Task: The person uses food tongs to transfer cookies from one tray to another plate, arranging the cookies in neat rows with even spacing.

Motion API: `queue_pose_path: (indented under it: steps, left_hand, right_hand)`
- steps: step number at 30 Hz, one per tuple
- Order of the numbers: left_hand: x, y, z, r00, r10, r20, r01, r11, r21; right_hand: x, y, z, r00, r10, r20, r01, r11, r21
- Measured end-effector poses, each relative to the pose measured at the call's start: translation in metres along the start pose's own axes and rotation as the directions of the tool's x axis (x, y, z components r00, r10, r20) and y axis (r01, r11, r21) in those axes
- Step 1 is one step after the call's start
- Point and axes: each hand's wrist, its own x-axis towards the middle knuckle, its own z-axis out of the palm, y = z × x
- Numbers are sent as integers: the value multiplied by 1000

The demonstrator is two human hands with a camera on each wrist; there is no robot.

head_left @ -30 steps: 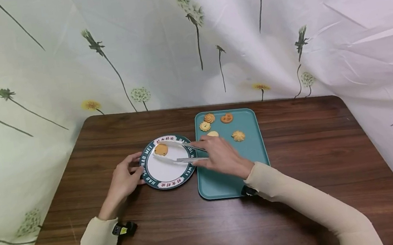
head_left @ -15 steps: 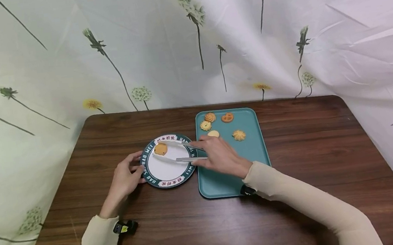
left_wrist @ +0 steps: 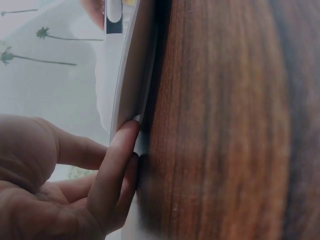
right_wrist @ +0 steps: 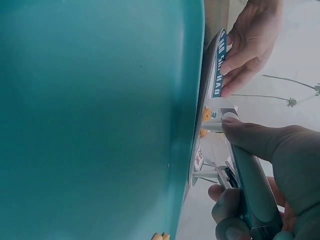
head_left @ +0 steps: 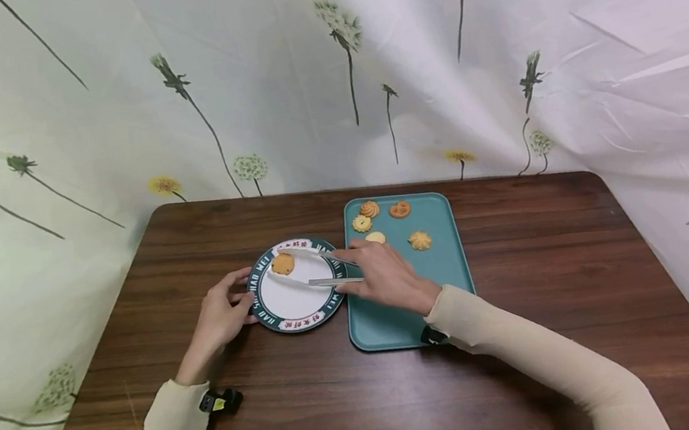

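My left hand (head_left: 225, 311) pinches the left rim of a round white plate (head_left: 284, 300) with a dark green lettered border. In the left wrist view, fingers reach under the plate's edge and the thumb lies toward its upper side. My right hand (head_left: 388, 275) grips metal tongs (head_left: 335, 281) with white tips, reaching over the plate from the right. A round brown cookie (head_left: 282, 264) with dark specks lies between the tong tips at the plate's upper left. Whether both tips touch the cookie is hard to tell.
A teal tray (head_left: 436, 279) stands right of the plate, under my right forearm. On it are a swirl cookie (head_left: 369, 209), a pretzel-shaped cookie (head_left: 400, 209), a flower-shaped cookie (head_left: 420, 240) and others. Behind the wooden table (head_left: 552, 275) hangs a flower-print cloth (head_left: 299, 106).
The tongs, plate and both hands stay nearly in place. The cookie's visible outline between the tips differs slightly, and the whole head view has shifted a little.
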Motion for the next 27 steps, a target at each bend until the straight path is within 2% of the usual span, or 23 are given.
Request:
queue_pose_path:
  steps: [5, 13, 27]
  left_hand:
    - [0, 0, 1, 1000, -11, 1, 11, 1000, -5]
    - [1, -1, 1, 1000, -2, -7, 2, 1000, 2]
    - [0, 3, 2, 1000, -1, -4, 1, 1000, -4]
  right_hand:
    - [-1, -1, -1, 1000, 12, -2, -12, 1000, 22]
    - [-5, 0, -8, 999, 11, -51, -8, 998, 60]
    - [-22, 22, -24, 992, 59, -110, -56, 998, 32]
